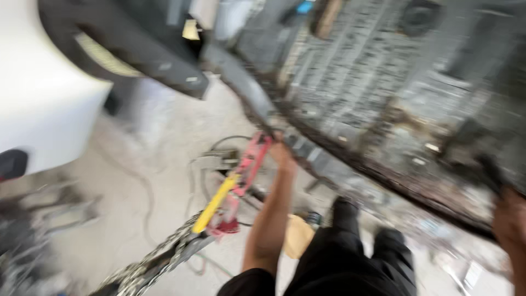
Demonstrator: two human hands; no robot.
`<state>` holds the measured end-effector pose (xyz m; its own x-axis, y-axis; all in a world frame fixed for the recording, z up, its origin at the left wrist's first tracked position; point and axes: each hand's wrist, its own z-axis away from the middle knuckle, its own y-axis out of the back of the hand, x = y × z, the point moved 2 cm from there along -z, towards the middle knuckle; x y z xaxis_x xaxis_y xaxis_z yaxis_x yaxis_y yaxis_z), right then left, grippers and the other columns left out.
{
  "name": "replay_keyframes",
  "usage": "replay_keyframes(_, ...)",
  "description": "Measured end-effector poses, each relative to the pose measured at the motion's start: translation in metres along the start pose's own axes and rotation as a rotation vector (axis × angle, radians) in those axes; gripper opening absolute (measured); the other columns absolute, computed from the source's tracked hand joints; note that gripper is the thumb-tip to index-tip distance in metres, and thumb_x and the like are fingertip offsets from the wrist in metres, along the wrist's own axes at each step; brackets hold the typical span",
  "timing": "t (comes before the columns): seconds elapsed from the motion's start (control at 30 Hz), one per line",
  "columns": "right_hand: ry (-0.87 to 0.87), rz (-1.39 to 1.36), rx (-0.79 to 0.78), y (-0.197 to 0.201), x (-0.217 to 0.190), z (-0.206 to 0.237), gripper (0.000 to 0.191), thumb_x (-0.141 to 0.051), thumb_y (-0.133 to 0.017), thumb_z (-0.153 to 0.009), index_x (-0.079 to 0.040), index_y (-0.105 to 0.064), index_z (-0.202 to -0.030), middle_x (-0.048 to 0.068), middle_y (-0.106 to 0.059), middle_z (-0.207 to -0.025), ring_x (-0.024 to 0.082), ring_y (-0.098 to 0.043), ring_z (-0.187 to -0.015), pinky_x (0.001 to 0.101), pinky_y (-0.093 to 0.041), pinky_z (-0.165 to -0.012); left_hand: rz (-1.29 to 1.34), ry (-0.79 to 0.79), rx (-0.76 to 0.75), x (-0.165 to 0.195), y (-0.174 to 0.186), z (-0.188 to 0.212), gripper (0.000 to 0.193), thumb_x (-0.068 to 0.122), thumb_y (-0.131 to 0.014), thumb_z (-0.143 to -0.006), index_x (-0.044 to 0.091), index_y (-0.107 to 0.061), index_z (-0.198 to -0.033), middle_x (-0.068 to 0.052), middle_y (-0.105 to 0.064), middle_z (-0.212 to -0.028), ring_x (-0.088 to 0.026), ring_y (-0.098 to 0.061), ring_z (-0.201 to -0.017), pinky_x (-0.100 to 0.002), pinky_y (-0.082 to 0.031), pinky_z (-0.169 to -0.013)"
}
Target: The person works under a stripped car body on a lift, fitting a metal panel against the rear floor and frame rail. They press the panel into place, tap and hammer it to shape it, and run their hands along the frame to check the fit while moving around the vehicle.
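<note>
Hands grip a big rusty metal panel (383,109) that fills my view from 12 to 3 o'clock, left hand (282,156) clenched on its lower edge near centre, right hand (509,219) at 4 o'clock (grip blurred, cannot tell); I judge it heavy, stiff, sharp-edged, best held along that edge.

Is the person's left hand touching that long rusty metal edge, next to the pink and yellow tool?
Touching. In the head view the left hand reaches up and meets the rusty metal edge; no gap shows, though the picture is blurry.
</note>
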<state>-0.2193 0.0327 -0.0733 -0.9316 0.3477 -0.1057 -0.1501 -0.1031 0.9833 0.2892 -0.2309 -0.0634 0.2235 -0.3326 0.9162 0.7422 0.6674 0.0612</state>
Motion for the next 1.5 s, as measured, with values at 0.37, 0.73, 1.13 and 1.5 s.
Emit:
replay_keyframes(0.37, -0.368, -0.028, -0.043, 0.049, 0.043, 0.024, 0.019, -0.024, -0.056, -0.100, -0.018, -0.072, -0.109, 0.013, -0.075, -0.099, 0.039, -0.069, -0.089, 0.0559, -0.054, -0.076, -0.166, 0.251, -0.143, 0.018, -0.021, 0.038, 0.053, 0.048, -0.057, -0.101, 0.001, -0.067, -0.123, -0.011, -0.071, -0.124, -0.030, -0.070, -0.105, -0.055, -0.062, -0.091)
replay_keyframes(0.73, -0.774, -0.487, -0.360, 0.078, -0.041, 0.016, 0.037, -0.049, -0.061, -0.099, -0.013, -0.062, -0.108, 0.015, -0.070, -0.084, 0.034, -0.073, -0.070, 0.0479, -0.061, -0.056, -0.218, 0.426, -0.021, 0.028, -0.026, 0.062, 0.060, 0.047, -0.049, -0.097, 0.014, -0.048, -0.147, -0.013, -0.036, -0.156, -0.046, -0.050, -0.129, -0.080, -0.043, -0.084)
replay_keyframes(1.13, -0.391, -0.414, -0.153, 0.072, -0.069, 0.041, 0.049, -0.020, -0.057, -0.098, -0.010, -0.054, -0.146, 0.020, -0.062, -0.132, 0.038, -0.053, -0.131, 0.0473, -0.043, -0.112, -0.290, 0.381, -0.012, 0.024, -0.019, 0.054, 0.066, 0.049, -0.051, -0.100, 0.009, -0.038, -0.150, -0.017, -0.024, -0.160, -0.046, -0.045, -0.132, -0.078, -0.048, -0.084)
replay_keyframes(1.5, -0.342, -0.224, -0.375, 0.060, -0.054, 0.140, 0.078, -0.037, -0.058, -0.099, -0.018, -0.016, -0.162, 0.021, -0.011, -0.168, 0.043, -0.009, -0.155, 0.0621, -0.019, -0.120, -0.281, 0.348, -0.240, 0.034, -0.015, 0.057, 0.067, 0.048, -0.061, -0.105, 0.002, -0.045, -0.151, -0.029, -0.032, -0.162, -0.049, -0.034, -0.138, -0.065, -0.057, -0.079)
